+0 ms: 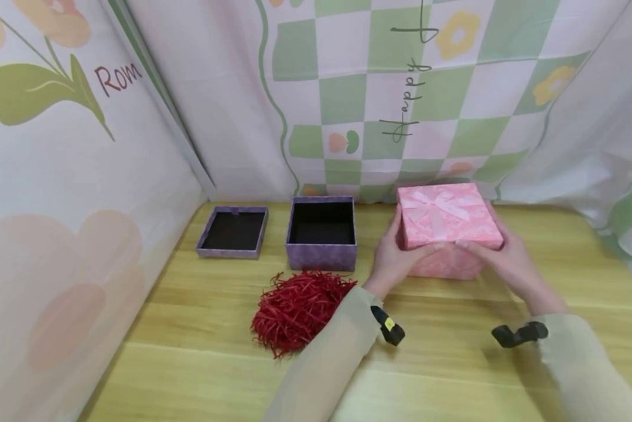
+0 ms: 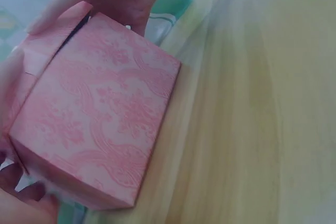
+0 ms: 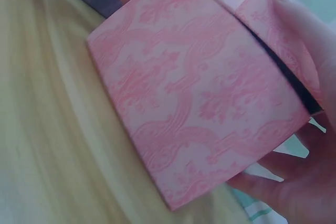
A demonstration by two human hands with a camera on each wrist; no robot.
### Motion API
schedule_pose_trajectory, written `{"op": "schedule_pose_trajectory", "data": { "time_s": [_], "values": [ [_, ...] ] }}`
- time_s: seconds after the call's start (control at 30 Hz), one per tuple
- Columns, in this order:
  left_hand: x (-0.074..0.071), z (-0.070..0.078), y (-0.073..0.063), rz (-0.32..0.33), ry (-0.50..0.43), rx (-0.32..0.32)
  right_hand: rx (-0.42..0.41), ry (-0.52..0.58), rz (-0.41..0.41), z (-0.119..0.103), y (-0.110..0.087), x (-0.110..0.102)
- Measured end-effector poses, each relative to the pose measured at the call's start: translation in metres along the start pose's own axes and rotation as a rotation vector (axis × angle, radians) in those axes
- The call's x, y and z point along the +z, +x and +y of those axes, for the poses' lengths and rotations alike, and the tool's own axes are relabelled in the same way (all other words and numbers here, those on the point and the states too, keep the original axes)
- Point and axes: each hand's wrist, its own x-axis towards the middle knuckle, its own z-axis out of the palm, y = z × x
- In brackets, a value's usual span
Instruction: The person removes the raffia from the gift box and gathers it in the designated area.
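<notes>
A pink patterned gift box (image 1: 444,262) stands on the table at the right, its lid (image 1: 453,214) on top with a pink ribbon bow (image 1: 436,206). My left hand (image 1: 395,258) grips the lid at its left side, thumb along the front edge. From the right, my right hand (image 1: 513,264) holds the lid the same way, its thumb (image 3: 302,22) on the front edge. In the right wrist view the lid sits tilted, with a dark gap under its edge near the right hand. The fingers behind the box are partly hidden.
Left of the pink box stands an open purple box (image 1: 321,258) with a black inside. Its purple lid (image 1: 232,254) lies upturned farther left. A heap of red shredded paper (image 1: 300,310) lies in front, beside my left sleeve. A patterned curtain (image 1: 342,99) hangs behind the table.
</notes>
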Motion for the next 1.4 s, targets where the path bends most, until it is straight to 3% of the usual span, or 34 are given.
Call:
{"op": "schedule_pose_trajectory", "data": {
  "time_s": [0.3, 0.4, 0.53, 0.63, 0.83, 0.93, 1.0, 1.17, 1.2, 1.3, 1.4],
  "values": [
    [0.001, 0.023, -0.001, -0.002, -0.057, 0.064, -0.096, 0.051, 0.057, -0.011, -0.005, -0.015],
    [-0.002, 0.035, -0.002, -0.027, 0.001, 0.127, -0.121, 0.098, 0.062, -0.019, -0.008, -0.021],
    [-0.007, 0.046, 0.000, -0.035, 0.089, 0.258, -0.127, 0.169, 0.069, -0.028, -0.012, -0.027],
    [-0.010, 0.052, 0.002, -0.001, 0.141, 0.346, -0.125, 0.200, 0.100, -0.031, -0.014, -0.029],
    [-0.015, 0.063, 0.002, 0.096, 0.254, 0.439, -0.095, 0.257, 0.176, -0.037, -0.016, -0.030],
    [-0.017, 0.069, 0.003, 0.137, 0.289, 0.459, -0.058, 0.298, 0.196, -0.039, -0.019, -0.034],
    [-0.019, 0.073, 0.004, 0.146, 0.272, 0.464, -0.065, 0.390, 0.191, -0.039, -0.021, -0.035],
    [-0.020, 0.081, 0.004, 0.082, 0.152, 0.417, -0.233, 0.856, 0.135, -0.041, -0.020, -0.034],
    [-0.020, 0.082, 0.003, 0.069, 0.137, 0.397, -0.267, 0.895, 0.131, -0.041, -0.019, -0.033],
    [-0.020, 0.084, 0.001, 0.044, 0.115, 0.344, -0.320, 0.896, 0.149, -0.043, -0.018, -0.033],
    [-0.018, 0.084, 0.000, 0.029, 0.107, 0.301, -0.318, 0.909, 0.163, -0.044, -0.018, -0.035]
  ]
}}
